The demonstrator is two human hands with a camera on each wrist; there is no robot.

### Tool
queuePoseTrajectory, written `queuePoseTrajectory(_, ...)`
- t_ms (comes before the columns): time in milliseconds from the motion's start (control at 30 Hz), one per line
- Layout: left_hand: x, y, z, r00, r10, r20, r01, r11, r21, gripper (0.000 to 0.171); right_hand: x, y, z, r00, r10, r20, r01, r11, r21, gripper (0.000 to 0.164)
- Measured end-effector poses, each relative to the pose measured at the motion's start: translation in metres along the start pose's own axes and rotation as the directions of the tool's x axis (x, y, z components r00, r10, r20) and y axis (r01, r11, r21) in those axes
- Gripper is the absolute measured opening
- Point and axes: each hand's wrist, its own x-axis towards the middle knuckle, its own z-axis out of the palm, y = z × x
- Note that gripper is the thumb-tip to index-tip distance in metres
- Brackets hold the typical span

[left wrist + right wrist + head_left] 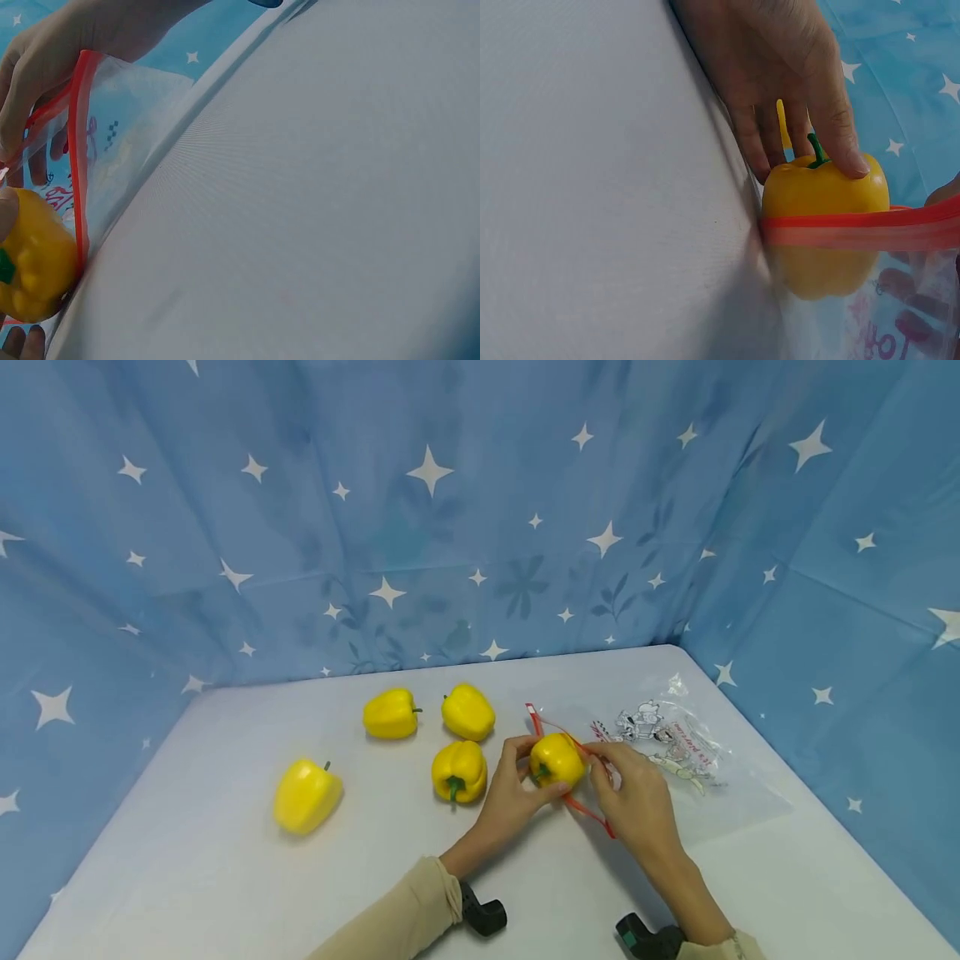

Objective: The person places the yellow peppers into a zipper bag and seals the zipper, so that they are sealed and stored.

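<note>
My left hand (517,789) grips a yellow bell pepper (557,760) by its stem end, thumb on the near side. A clear plastic bag (720,777) with a red zip edge and printed cartoon figures lies flat to the right. In the right wrist view the pepper (821,187) sits halfway into the bag's mouth, its lower part behind the clear film and the red edge (832,229) crossing its middle. My right hand (633,785) pinches the bag's upper edge and lifts it over the pepper.
Several other yellow bell peppers stand to the left: one at the far left (306,797), two at the back (391,713) and one close to my left hand (459,772). Beneath everything is a white table (187,827), with a blue star-patterned curtain (427,527) behind.
</note>
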Motion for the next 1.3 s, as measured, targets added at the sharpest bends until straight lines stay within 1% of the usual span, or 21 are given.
queuePoseTrajectory(100,-0.001,0.000,-0.001,0.999,0.020,-0.035,-0.017,0.996,0.088,0.067,0.001,-0.002,0.001,1.000,0.002,0.007,-0.002,1.000,0.000,0.021)
queuePoseTrajectory(200,-0.002,-0.001,-0.001,0.997,0.034,-0.062,-0.026,0.992,0.123,0.067,0.000,-0.002,0.001,1.000,-0.003,0.001,0.003,1.000,0.003,0.021)
queuePoseTrajectory(300,-0.004,-0.003,0.002,0.998,0.029,-0.062,-0.023,0.995,0.098,0.067,-0.003,-0.002,0.001,1.000,0.002,-0.021,-0.002,1.000,0.005,0.020)
queuePoseTrajectory(400,-0.011,-0.008,0.005,0.999,-0.004,-0.040,0.007,0.998,0.062,0.067,-0.010,0.000,0.004,0.999,0.006,-0.039,-0.006,1.000,0.002,0.020)
queuePoseTrajectory(500,-0.014,-0.010,0.006,0.999,-0.018,-0.027,0.018,1.000,0.023,0.068,-0.013,-0.001,0.005,0.998,-0.012,-0.062,0.012,1.000,-0.008,0.022)
queuePoseTrajectory(633,-0.011,-0.008,0.005,1.000,0.003,-0.001,-0.003,1.000,-0.007,0.072,-0.011,-0.002,0.004,0.993,-0.054,-0.102,0.053,0.998,-0.017,0.025)
queuePoseTrajectory(733,-0.006,-0.008,0.003,1.000,0.022,0.014,-0.021,1.000,-0.005,0.076,-0.006,-0.003,0.005,0.989,-0.083,-0.126,0.082,0.997,-0.017,0.027)
queuePoseTrajectory(800,-0.002,-0.009,0.002,0.999,0.032,0.005,-0.032,0.999,0.003,0.076,-0.002,-0.004,0.007,0.986,-0.102,-0.129,0.101,0.995,-0.011,0.027)
queuePoseTrajectory(900,-0.002,-0.010,0.004,0.999,0.042,-0.017,-0.042,0.999,0.013,0.075,-0.003,-0.004,0.008,0.985,-0.113,-0.130,0.114,0.993,0.003,0.028)
queuePoseTrajectory(1033,-0.003,-0.009,0.007,0.999,0.006,-0.051,-0.006,1.000,-0.005,0.070,-0.005,-0.004,0.009,0.986,-0.118,-0.116,0.119,0.993,0.003,0.028)
queuePoseTrajectory(1133,-0.004,-0.008,0.009,0.998,-0.018,-0.058,0.017,1.000,-0.018,0.065,-0.007,-0.005,0.008,0.987,-0.122,-0.101,0.123,0.992,-0.002,0.028)
queuePoseTrajectory(1233,-0.003,-0.008,0.007,0.998,0.000,-0.055,0.001,1.000,0.007,0.062,-0.007,-0.005,0.009,0.990,-0.113,-0.088,0.113,0.994,0.004,0.026)
queuePoseTrajectory(1300,-0.002,-0.007,0.006,0.998,0.026,-0.052,-0.024,0.999,0.026,0.062,-0.005,-0.006,0.009,0.991,-0.104,-0.087,0.105,0.994,0.013,0.026)
